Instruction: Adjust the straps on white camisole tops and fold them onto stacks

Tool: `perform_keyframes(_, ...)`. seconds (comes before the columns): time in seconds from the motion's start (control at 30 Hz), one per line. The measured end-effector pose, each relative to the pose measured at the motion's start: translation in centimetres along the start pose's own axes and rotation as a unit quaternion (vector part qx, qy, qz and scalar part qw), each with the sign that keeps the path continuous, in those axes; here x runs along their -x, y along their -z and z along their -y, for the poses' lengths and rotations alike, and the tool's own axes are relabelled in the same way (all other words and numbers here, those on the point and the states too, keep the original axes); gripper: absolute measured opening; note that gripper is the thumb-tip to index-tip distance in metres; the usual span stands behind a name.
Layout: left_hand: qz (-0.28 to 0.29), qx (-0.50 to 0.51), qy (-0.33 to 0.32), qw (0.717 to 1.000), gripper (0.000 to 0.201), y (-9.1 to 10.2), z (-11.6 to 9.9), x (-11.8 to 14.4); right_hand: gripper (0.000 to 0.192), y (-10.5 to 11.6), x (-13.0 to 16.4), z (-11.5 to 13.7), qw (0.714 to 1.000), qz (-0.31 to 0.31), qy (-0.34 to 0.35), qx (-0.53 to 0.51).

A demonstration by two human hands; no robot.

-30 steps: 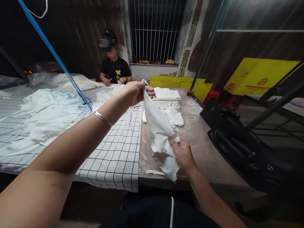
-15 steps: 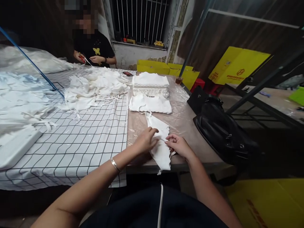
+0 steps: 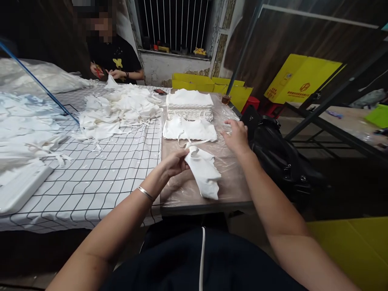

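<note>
Between thumb and fingers, my left hand pinches one end of a white scalloped-edge cloth piece with a thin strap. The piece hangs down and to the right over the plastic-covered table. My right hand is raised to the right, fingers apart and nothing in them, near the black bag. Just beyond the held piece lies a flat white garment with straps. Behind that is a neat stack of folded white garments.
A loose heap of white pieces covers the checked cloth at left. A black handbag sits at the right edge. A cup of brown liquid stands at the back corner. Across the table a person holds red-handled scissors.
My left hand has taken hold of the white piece's end and lifted it away from me. My right hand has let go and moved up and right.
</note>
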State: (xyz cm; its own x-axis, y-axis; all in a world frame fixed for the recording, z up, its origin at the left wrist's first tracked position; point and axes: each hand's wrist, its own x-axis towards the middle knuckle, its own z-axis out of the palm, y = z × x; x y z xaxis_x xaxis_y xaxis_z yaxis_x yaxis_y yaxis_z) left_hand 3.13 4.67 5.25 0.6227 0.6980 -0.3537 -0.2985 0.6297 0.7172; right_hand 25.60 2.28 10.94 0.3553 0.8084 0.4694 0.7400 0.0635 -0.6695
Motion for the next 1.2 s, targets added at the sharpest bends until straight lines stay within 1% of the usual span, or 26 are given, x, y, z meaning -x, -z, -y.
perform_keyframes(0.03,-0.032,0.026,-0.008,0.999,0.012,0.2,-0.5,0.2,0.025,-0.3,0.5,-0.5,0.998,-0.017,0.024,0.047)
perform_keyframes(0.07,-0.065,0.037,-0.012,0.997,0.012,0.6,-0.9,0.4,0.028,-0.6,1.4,-1.1,0.997,-0.016,0.038,0.07)
perform_keyframes(0.1,-0.097,0.032,-0.012,0.995,0.012,1.2,-1.1,0.7,0.03,-0.9,2.8,-1.7,0.997,-0.004,0.039,0.072)
perform_keyframes(0.17,-0.167,-0.01,-0.029,0.985,0.017,2.6,-1.1,1.7,0.031,-1.4,6.1,-3.2,0.998,0.025,0.012,0.048)
perform_keyframes(0.23,-0.25,-0.089,-0.089,0.96,0.031,4.0,-0.3,3.1,0.027,-1.8,9.5,-4.4,0.998,0.049,-0.029,0.018)
perform_keyframes(0.27,-0.282,-0.138,-0.134,0.94,0.036,4.5,0.4,3.9,0.024,-1.9,10.9,-4.7,0.997,0.064,-0.043,0.002)
perform_keyframes(0.3,-0.3,-0.193,-0.179,0.917,0.037,4.9,1.1,4.8,0.02,-1.9,12.0,-4.8,0.995,0.083,-0.049,-0.016)
perform_keyframes(0.33,-0.3,-0.255,-0.216,0.894,0.034,5.1,2.0,5.6,0.016,-1.9,12.8,-4.6,0.993,0.107,-0.045,-0.035)
perform_keyframes(0.37,-0.281,-0.322,-0.24,0.871,0.027,5.1,3.0,6.5,0.013,-1.9,13.3,-4.1,0.989,0.135,-0.03,-0.051)
perform_keyframes(0.43,-0.213,-0.451,-0.259,0.827,0.016,4.9,5.1,8.1,0.009,-2.0,13.7,-2.6,0.977,0.202,0.022,-0.072)
perform_keyframes(0.5,-0.149,-0.549,-0.262,0.779,0.018,4.4,7.1,9.4,0.016,-2.6,13.8,-0.7,0.95,0.29,0.091,-0.075)
perform_keyframes(0.53,-0.128,-0.581,-0.263,0.76,0.019,4.2,7.8,9.9,0.023,-3.0,13.9,0.2,0.932,0.333,0.126,-0.064)
perform_keyframes(0.57,-0.115,-0.6,-0.263,0.746,0.019,4.1,8.4,10.4,0.029,-3.6,13.9,0.9,0.914,0.372,0.156,-0.046)
perform_keyframes(0.6,-0.11,-0.609,-0.263,0.74,0.019,4.1,8.8,10.8,0.032,-4.4,14.0,1.4,0.897,0.402,0.18,-0.023)
perform_keyframes(0.67,-0.11,-0.602,-0.256,0.748,0.018,4.3,8.9,11.4,0.024,-5.9,14.1,2.1,0.878,0.432,0.204,0.02)
perform_keyframes(0.7,-0.11,-0.591,-0.25,0.759,0.018,4.4,8.8,11.7,0.02,-6.5,13.9,2.4,0.878,0.431,0.208,0.03)
perform_keyframes(0.73,-0.11,-0.577,-0.244,0.772,0.02,4.6,8.5,11.8,0.019,-7.0,13.6,2.7,0.884,0.418,0.207,0.029)
perform_keyframes(0.77,-0.113,-0.556,-0.238,0.788,0.02,4.7,8.2,11.8,0.018,-7.2,13.1,3.1,0.898,0.39,0.203,0.021)
perform_keyframes(0.83,-0.132,-0.489,-0.229,0.831,0.023,4.4,7.4,11.4,0.013,-7.0,11.4,4.6,0.934,0.301,0.194,-0.01)
perform_keyframes(0.87,-0.141,-0.443,-0.227,0.856,0.031,3.9,6.9,11.0,0.01,-6.5,10.3,5.7,0.949,0.249,0.19,-0.026)
perform_keyframes(0.9,-0.144,-0.394,-0.226,0.879,0.043,3.3,6.3,10.6,0.009,-5.8,9.1,7.0,0.961,0.198,0.19,-0.036)
perform_keyframes(0.97,-0.125,-0.316,-0.227,0.913,0.073,1.6,4.8,9.7,0.01,-4.0,6.4,9.9,0.971,0.108,0.209,-0.038)
perform_keyframes(1.0,-0.11,-0.297,-0.231,0.92,0.085,0.6,3.8,9.2,0.013,-3.0,5.1,11.5,0.971,0.074,0.226,-0.028)
perform_keyframes(1.07,-0.092,-0.293,-0.253,0.917,0.098,-1.4,1.7,8.6,0.02,-1.0,2.7,14.4,0.964,0.026,0.264,0.002)
perform_keyframes(1.13,-0.098,-0.314,-0.288,0.899,0.103,-2.8,-0.1,8.0,0.022,0.9,0.7,16.7,0.955,0.001,0.295,0.032)
perform_keyframes(1.2,-0.109,-0.343,-0.322,0.876,0.098,-3.5,-1.2,7.6,0.019,2.3,-1.0,18.2,0.948,-0.017,0.312,0.057)
